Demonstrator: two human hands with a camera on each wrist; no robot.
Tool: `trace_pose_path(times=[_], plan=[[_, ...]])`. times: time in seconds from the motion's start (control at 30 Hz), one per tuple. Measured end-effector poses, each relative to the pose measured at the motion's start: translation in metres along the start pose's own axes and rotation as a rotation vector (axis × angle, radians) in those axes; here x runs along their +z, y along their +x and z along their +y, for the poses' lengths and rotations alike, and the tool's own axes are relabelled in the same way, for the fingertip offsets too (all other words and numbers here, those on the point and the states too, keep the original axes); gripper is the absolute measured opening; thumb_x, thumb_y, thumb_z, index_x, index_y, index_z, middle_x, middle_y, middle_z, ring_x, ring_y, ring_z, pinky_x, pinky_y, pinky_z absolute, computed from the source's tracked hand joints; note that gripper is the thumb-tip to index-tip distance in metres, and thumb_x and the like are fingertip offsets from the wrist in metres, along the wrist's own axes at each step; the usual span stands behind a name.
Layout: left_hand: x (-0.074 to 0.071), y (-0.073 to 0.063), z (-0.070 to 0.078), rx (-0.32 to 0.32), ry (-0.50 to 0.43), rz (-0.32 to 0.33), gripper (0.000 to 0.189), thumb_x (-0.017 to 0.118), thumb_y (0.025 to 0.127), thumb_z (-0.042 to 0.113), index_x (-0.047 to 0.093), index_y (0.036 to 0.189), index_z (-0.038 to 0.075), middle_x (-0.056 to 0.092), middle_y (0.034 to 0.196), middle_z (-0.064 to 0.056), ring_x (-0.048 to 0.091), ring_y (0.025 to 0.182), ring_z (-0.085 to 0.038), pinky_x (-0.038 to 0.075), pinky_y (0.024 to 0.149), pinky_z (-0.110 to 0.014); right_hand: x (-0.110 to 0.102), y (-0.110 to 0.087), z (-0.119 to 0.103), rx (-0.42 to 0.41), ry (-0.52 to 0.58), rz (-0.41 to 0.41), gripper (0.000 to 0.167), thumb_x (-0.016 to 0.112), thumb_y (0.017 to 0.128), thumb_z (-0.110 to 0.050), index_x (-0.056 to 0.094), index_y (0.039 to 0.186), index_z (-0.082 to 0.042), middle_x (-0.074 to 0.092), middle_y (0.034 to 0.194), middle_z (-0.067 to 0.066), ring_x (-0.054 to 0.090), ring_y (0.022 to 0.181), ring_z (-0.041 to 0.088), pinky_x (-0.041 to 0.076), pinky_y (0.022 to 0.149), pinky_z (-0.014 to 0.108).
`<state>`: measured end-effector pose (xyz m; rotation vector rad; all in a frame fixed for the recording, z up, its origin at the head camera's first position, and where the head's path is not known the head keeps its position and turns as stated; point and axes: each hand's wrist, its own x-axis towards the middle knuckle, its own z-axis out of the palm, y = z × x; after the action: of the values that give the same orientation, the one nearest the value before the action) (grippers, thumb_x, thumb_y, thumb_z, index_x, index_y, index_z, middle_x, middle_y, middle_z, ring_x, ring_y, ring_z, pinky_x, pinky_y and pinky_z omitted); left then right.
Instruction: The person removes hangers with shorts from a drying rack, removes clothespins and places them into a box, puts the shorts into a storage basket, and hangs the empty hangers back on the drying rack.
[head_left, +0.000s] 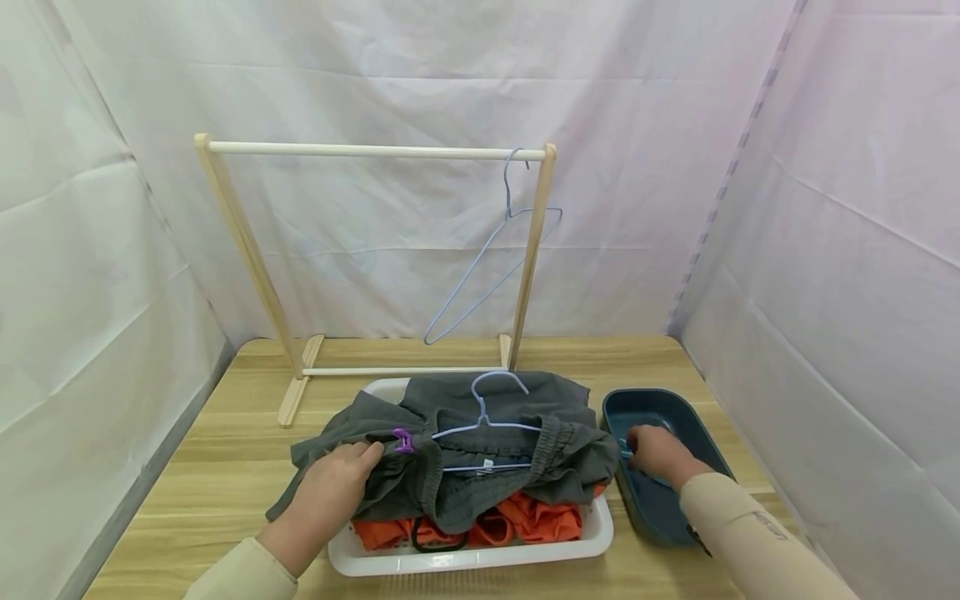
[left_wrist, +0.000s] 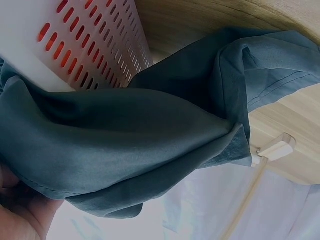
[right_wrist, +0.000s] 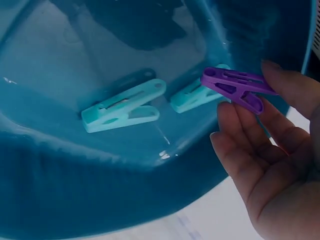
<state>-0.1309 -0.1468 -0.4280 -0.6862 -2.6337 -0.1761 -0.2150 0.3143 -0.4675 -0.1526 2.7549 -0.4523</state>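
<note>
Grey elastic-waist pants (head_left: 506, 392) lie over a white basket, with a light blue hanger (head_left: 482, 421) set inside the waistband. One purple clothespin (head_left: 403, 440) clips the waistband at the hanger's left end. My left hand (head_left: 330, 483) grips the grey cloth just left of that clothespin; the left wrist view shows the fingers partly behind the cloth. Over the dark blue basin (head_left: 637, 500), my right hand (right_wrist: 280, 155) pinches another purple clothespin (right_wrist: 237, 87) between thumb and fingers. Two mint green clothespins (right_wrist: 122, 106) lie on the basin floor, one partly behind the held clothespin.
Orange clothing (head_left: 536, 521) fills the front of the white basket (head_left: 472, 562). Behind it stands a wooden clothes rack (head_left: 360, 150) with a second blue hanger (head_left: 468, 275) at its right end. White cloth walls (head_left: 360, 75) enclose the wooden table (head_left: 195, 475).
</note>
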Motion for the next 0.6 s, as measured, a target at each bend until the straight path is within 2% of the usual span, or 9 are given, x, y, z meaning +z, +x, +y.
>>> trace_pose_path(times=[0.47,0.6], plan=[[0.000,-0.002,0.001,-0.002,-0.018,0.000,0.033,0.073,0.070,-0.014,0.064,0.096,0.003,0.064,0.077,-0.007,0.063,0.067,-0.021,0.053,0.053,-0.033,0.010,0.006,0.005,0.037,-0.088,-0.063,0.001,0.062,0.083,-0.001,0.061,0.083,-0.001,0.058,0.075,0.005,0.052,0.068,0.020,0.049,0.064,0.039],[0.002,-0.002,0.000,0.007,-0.011,0.018,0.034,0.074,0.068,-0.014,0.064,0.095,0.003,0.064,0.077,-0.007,0.063,0.066,-0.020,0.053,0.052,-0.032,0.013,0.008,0.006,0.054,-0.097,-0.085,0.005,0.057,0.084,0.003,0.061,0.084,0.000,0.057,0.076,0.006,0.053,0.069,0.021,0.049,0.064,0.038]])
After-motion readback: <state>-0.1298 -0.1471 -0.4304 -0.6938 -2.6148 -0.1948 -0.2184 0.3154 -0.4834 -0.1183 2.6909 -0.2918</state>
